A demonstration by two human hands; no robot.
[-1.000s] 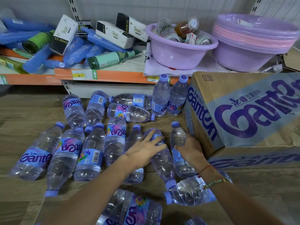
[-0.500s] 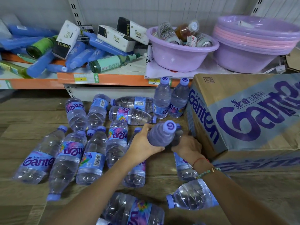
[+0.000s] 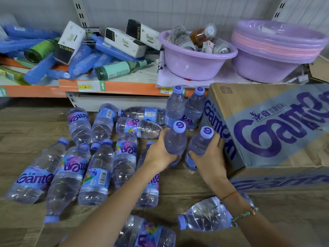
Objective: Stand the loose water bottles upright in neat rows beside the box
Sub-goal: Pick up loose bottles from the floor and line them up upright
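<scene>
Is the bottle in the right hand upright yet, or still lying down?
Upright, roughly. The right hand grips a water bottle with its cap up, beside the Ganten box. Its base is hidden, so contact with the floor is unclear.

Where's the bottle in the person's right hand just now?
In the head view, right of centre: the right hand holds the bottle upright against the cardboard box, beside the left hand's bottle.
</scene>
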